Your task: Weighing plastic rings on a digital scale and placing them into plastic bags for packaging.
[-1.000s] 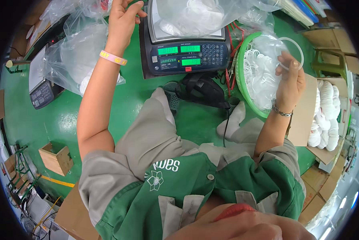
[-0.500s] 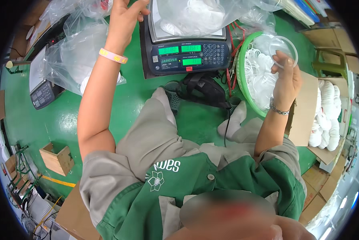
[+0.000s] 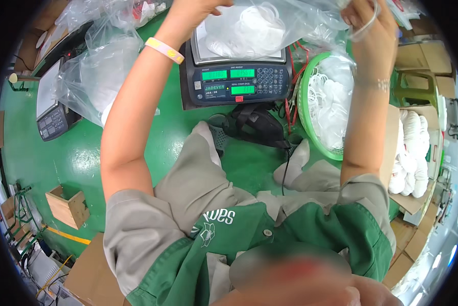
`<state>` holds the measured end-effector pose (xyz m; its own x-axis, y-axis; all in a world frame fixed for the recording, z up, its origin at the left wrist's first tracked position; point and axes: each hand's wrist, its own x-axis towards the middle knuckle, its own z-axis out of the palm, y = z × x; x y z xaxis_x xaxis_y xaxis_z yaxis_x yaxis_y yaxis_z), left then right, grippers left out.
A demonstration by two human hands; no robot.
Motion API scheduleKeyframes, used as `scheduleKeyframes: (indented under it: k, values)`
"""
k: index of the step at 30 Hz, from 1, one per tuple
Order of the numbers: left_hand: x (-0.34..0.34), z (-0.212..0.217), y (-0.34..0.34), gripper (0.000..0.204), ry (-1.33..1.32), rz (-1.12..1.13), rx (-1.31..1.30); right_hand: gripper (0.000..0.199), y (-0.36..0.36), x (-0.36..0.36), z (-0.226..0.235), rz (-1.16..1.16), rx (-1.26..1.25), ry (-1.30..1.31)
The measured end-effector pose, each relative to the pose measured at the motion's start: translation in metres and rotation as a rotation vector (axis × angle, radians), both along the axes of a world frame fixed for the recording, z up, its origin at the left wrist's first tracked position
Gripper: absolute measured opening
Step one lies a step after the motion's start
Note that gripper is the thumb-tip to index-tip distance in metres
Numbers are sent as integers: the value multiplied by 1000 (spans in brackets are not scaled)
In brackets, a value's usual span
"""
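Note:
A clear plastic bag (image 3: 295, 23) with white looped bands (image 3: 254, 28) in it lies on the pan of a dark counting scale (image 3: 239, 79). My left hand (image 3: 201, 7) is at the bag's left edge, its fingers curled against the plastic; the upper picture edge cuts off part of it. My right hand (image 3: 369, 25) is closed around a translucent white ring (image 3: 366, 31), beside the bag's right side. Below that hand, a green basket (image 3: 306, 109) holds a heap of white rings (image 3: 331, 112), partly hidden by my right forearm.
On the left, a second scale (image 3: 55, 120) stands beside another filled plastic bag (image 3: 104, 66). A cardboard box (image 3: 392, 137) with white bundles (image 3: 412, 153) is at the right, near an olive stool (image 3: 416, 86). A black bag (image 3: 259, 125) lies between my feet.
My right hand has moved up from the basket to the bag's right side, carrying the ring. My left hand has shifted right to the bag's edge.

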<state>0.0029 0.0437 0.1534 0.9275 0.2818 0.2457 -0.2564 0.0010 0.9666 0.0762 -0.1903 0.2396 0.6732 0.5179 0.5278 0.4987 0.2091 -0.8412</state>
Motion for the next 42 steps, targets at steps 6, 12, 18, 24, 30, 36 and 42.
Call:
scheduleKeyframes:
  k: [6,12,18,24,30,36,42]
  values:
    - [-9,-20,-20,25,-20,-37,422,27,63,88,-191,75,-1169,-328]
    - [-47,3,-43,20,-397,84,654,29,35,79,-256,182,-1603,-448]
    - [-97,45,-57,19,-541,97,508,33,40,34,-219,567,-1575,-585]
    - [-145,53,-65,23,-394,-68,614,37,22,-108,-163,1501,-1137,-160]
    - [-210,51,-64,24,-182,-150,569,39,-33,-158,-270,1368,-1075,-62]
    - [-251,48,-70,21,-145,-216,663,38,-6,-189,-260,1097,-1097,-85]
    - [-263,54,-56,21,-29,-38,647,26,4,-197,-203,1172,-1110,-152]
